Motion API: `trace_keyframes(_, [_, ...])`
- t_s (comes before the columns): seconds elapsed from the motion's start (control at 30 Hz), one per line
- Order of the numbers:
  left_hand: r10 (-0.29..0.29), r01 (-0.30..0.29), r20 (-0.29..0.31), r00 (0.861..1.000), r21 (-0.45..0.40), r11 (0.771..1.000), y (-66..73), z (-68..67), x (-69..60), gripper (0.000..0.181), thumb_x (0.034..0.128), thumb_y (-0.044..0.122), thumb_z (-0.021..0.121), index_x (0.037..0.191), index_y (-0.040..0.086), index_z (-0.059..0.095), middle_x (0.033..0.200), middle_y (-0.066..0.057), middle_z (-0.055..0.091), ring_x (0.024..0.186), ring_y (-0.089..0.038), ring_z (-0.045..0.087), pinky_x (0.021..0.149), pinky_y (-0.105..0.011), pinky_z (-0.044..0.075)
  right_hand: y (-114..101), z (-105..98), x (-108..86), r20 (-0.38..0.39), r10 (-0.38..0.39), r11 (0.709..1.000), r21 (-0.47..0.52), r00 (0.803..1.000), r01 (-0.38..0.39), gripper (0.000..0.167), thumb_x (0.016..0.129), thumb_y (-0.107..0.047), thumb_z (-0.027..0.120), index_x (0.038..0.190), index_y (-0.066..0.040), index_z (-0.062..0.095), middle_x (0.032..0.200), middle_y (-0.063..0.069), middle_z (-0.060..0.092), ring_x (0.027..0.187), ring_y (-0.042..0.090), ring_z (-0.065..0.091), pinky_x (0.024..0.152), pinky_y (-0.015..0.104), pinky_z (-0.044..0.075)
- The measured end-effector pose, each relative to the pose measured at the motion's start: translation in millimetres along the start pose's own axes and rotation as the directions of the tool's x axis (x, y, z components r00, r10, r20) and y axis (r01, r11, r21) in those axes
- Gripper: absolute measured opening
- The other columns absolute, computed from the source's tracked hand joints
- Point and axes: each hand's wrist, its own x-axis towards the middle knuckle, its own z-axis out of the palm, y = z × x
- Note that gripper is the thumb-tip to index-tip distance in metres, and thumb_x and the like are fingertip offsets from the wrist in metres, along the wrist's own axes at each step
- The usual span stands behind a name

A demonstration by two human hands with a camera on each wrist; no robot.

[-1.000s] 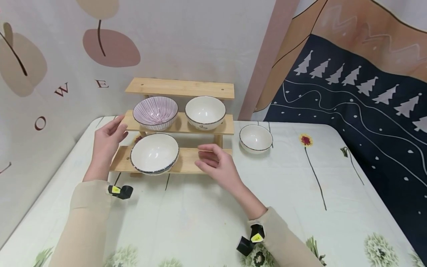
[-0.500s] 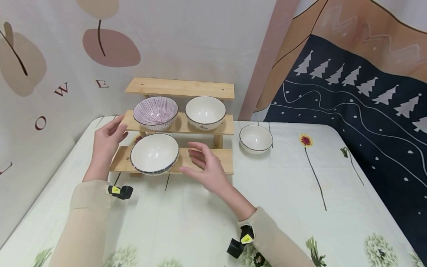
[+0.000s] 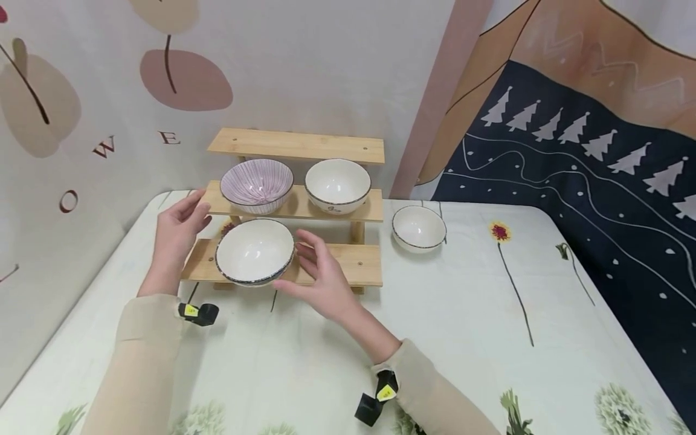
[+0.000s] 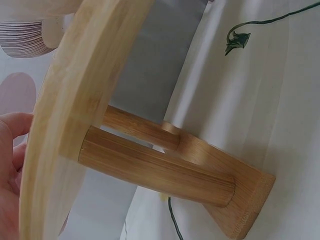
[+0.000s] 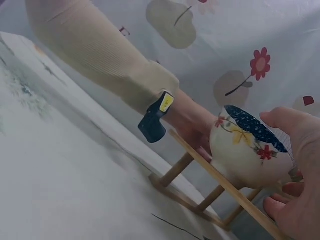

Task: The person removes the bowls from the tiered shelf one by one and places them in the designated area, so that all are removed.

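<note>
A white bowl with a dark speckled rim (image 3: 254,251) sits on the lowest tier of a wooden three-tier rack (image 3: 356,264); in the right wrist view flowers show on its outside. My right hand (image 3: 321,281) is at this bowl's right side, thumb low at the front and fingers spread beside the rim. Whether it touches the bowl is hard to tell. At the rack's left side is my left hand (image 3: 178,232), its fingertips by the end of the middle tier. The left wrist view shows part of that hand (image 4: 11,165) behind a plank.
A purple-striped bowl (image 3: 257,184) and another white bowl (image 3: 338,184) stand on the middle tier. To the right of the rack, a smaller white bowl (image 3: 418,228) rests on the flower-print tablecloth (image 3: 462,314). A printed curtain (image 3: 326,66) hangs close behind.
My right hand has moved left over the lowest tier, up to the white bowl's right side. My left hand and the bowls keep their places; the head view has shifted slightly.
</note>
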Motion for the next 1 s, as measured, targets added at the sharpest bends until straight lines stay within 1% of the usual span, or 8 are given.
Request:
trace_keyframes(0.1, [0.013, -0.014, 0.004, 1.0, 0.017, 1.0, 2.4, 0.7, 0.8, 0.056, 0.1033, 0.037, 0.051, 0.153, 0.012, 0.04, 0.159, -0.013, 0.04, 0.136, -0.013, 0.053, 0.102, -0.014, 0.051, 0, 5, 3.1, -0.002, -0.005, 1.0, -0.014, 1.0, 0.005, 0.097, 0.08, -0.005, 0.083, 0.156, -0.013, 0.023, 0.161, 0.004, 0.031, 0.146, 0.022, 0.038, 0.124, 0.033, 0.036])
trace_keyframes(0.2, [0.01, -0.01, 0.009, 1.0, 0.016, 1.0, 4.6, 0.6, 0.9, 0.056, 0.1032, 0.037, 0.051, 0.153, 0.013, 0.04, 0.159, -0.013, 0.039, 0.137, -0.015, 0.052, 0.101, -0.013, 0.051, 1, 11, 7.3, 0.001, -0.004, 1.0, 0.003, 1.0, 0.004, 0.105, 0.078, -0.005, 0.084, 0.158, -0.017, 0.017, 0.161, 0.003, 0.03, 0.145, 0.02, 0.039, 0.124, 0.032, 0.035])
trace_keyframes(0.33, [0.002, -0.002, 0.015, 1.0, 0.012, 1.0, 5.0, -0.4, 0.2, 0.057, 0.1028, 0.037, 0.052, 0.153, 0.013, 0.04, 0.159, -0.014, 0.039, 0.137, -0.016, 0.052, 0.098, -0.01, 0.051, 2, 20, 11.6, -0.012, -0.005, 1.0, 0.014, 1.0, 0.005, 0.11, 0.077, -0.006, 0.085, 0.159, -0.018, 0.013, 0.158, 0.005, 0.034, 0.139, 0.019, 0.045, 0.118, 0.026, 0.043])
trace_keyframes(0.43, [0.005, -0.006, 0.018, 1.0, 0.03, 1.0, 3.7, -1.5, -1.5, 0.057, 0.103, 0.039, 0.051, 0.153, 0.013, 0.04, 0.158, -0.015, 0.04, 0.136, -0.016, 0.053, 0.097, -0.009, 0.051, 1, 25, 12.5, -0.03, -0.007, 1.0, -0.022, 1.0, 0.006, 0.113, 0.075, -0.01, 0.087, 0.159, -0.021, 0.012, 0.157, 0.004, 0.034, 0.139, 0.017, 0.044, 0.118, 0.028, 0.043])
trace_keyframes(0.53, [0.009, -0.01, 0.023, 1.0, 0.044, 0.999, 2.6, -2.7, -3.3, 0.057, 0.1034, 0.04, 0.049, 0.153, 0.013, 0.039, 0.158, -0.015, 0.04, 0.137, -0.019, 0.052, 0.098, -0.01, 0.052, -1, 30, 12.2, -0.052, -0.004, 0.998, -0.069, 0.999, 0.0, 0.119, 0.072, -0.014, 0.09, 0.159, -0.023, 0.01, 0.159, 0.0, 0.031, 0.142, 0.015, 0.04, 0.123, 0.033, 0.037])
trace_keyframes(0.7, [0.015, -0.017, 0.029, 0.999, 0.052, 0.999, 1.1, -2.9, -4.4, 0.058, 0.1039, 0.04, 0.047, 0.154, 0.013, 0.037, 0.158, -0.016, 0.039, 0.138, -0.024, 0.051, 0.099, -0.011, 0.051, 0, 37, 11.7, -0.082, 0.005, 0.993, -0.12, 0.997, -0.015, 0.125, 0.069, -0.019, 0.093, 0.16, -0.025, 0.009, 0.159, -0.003, 0.032, 0.142, 0.015, 0.039, 0.123, 0.039, 0.038])
trace_keyframes(0.9, [0.02, -0.021, 0.028, 0.999, 0.045, 0.999, 1.1, -2.6, -4.4, 0.058, 0.104, 0.038, 0.048, 0.153, 0.011, 0.038, 0.158, -0.016, 0.039, 0.138, -0.023, 0.052, 0.097, -0.009, 0.051, -1, 41, 11.4, -0.113, 0.02, 0.974, -0.22, 0.993, -0.045, 0.13, 0.065, -0.029, 0.095, 0.161, -0.029, 0.007, 0.163, -0.004, 0.026, 0.146, 0.017, 0.034, 0.122, 0.046, 0.037])
trace_keyframes(1.0, [0.024, -0.025, 0.026, 0.999, 0.043, 0.999, 2.3, -3.3, -4.4, 0.057, 0.104, 0.039, 0.048, 0.153, 0.011, 0.038, 0.158, -0.016, 0.039, 0.137, -0.022, 0.052, 0.097, -0.009, 0.052, -3, 42, 12.9, -0.125, 0.019, 0.966, -0.252, 0.992, -0.05, 0.131, 0.064, -0.03, 0.096, 0.161, -0.029, 0.006, 0.163, -0.004, 0.025, 0.146, 0.017, 0.034, 0.122, 0.046, 0.036])
